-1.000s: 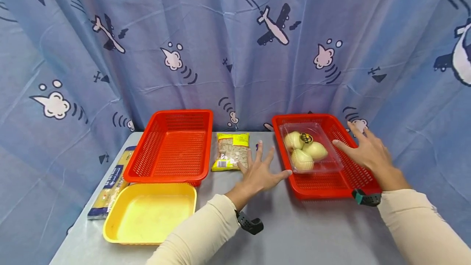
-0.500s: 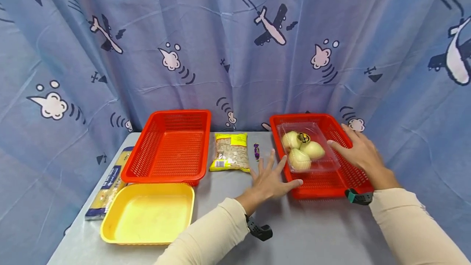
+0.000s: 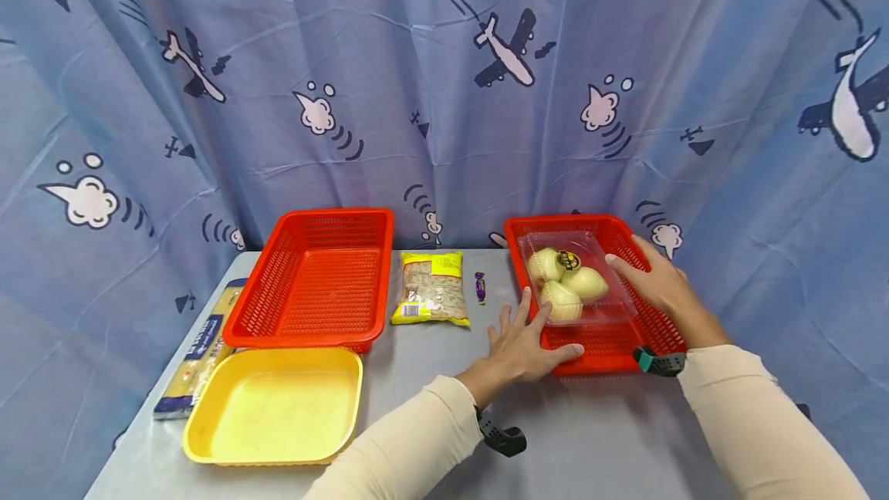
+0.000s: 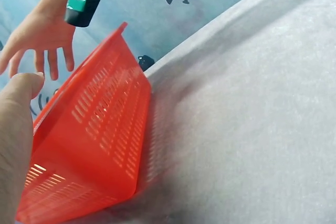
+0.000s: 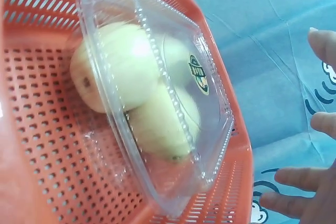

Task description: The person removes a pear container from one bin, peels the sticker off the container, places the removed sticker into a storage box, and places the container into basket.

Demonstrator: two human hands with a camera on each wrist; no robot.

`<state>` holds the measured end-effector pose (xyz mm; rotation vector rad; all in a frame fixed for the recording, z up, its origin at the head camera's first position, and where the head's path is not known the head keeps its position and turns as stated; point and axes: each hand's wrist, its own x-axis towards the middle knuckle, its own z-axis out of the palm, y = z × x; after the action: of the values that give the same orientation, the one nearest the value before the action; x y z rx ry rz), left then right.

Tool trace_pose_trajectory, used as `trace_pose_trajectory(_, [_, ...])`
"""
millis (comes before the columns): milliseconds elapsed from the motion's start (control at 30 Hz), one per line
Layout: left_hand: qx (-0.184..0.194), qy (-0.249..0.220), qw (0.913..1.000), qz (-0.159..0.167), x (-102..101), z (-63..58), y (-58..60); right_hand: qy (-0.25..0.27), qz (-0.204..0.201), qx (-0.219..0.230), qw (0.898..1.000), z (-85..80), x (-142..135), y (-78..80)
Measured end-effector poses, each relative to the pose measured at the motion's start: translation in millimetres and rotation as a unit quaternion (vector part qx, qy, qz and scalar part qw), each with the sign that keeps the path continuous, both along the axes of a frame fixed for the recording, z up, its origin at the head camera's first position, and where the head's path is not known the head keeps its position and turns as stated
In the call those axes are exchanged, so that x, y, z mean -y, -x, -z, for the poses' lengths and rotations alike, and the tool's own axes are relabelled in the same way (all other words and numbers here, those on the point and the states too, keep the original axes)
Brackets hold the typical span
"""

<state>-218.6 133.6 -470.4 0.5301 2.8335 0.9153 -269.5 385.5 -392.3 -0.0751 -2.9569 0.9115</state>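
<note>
A clear plastic clamshell box [image 3: 620, 305] with three pale yellow fruits [image 3: 583, 282] and a dark round label lies tilted in the right red basket [image 3: 611, 362]. My left hand [image 3: 522, 349] is at the basket's near left corner, fingers spread; whether they touch the rim or box is unclear. Over the right rim is my right hand [image 3: 660, 285], its thumb reaching toward the box and its fingers extended. In the right wrist view, the box [image 5: 152, 182] lies apart from the right hand's fingers [image 5: 302, 179]. The left wrist view shows the basket's outer wall [image 4: 100, 140] beside the left thumb [image 4: 16, 114].
A second red basket [image 3: 316, 292] stands at the back left, with a yellow tray [image 3: 278, 407] in front. Left of them lies a long packet [image 3: 197, 353]. Between the baskets are a yellow-edged food bag [image 3: 432, 289] and a small purple-wrapped sweet [image 3: 480, 288]. Behind hangs a blue curtain [image 3: 417, 60].
My left hand has moved right and nearer, from beside the food bag to the basket's near corner. My right hand has moved left, closer to the box. The view has turned slightly right.
</note>
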Motion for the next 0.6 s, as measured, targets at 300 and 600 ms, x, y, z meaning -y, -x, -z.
trace_pose_trajectory(300, [-0.017,0.02,0.9996,0.004,-2.5,6.8,-0.1,0.034,0.006,0.032,0.999,4.7,1.5,9.9])
trace_pose_trajectory(600, [-0.013,0.009,0.9999,-0.002,-3.5,8.2,-0.2,0.068,0.0,0.09,0.994,12.5,-3.7,19.1])
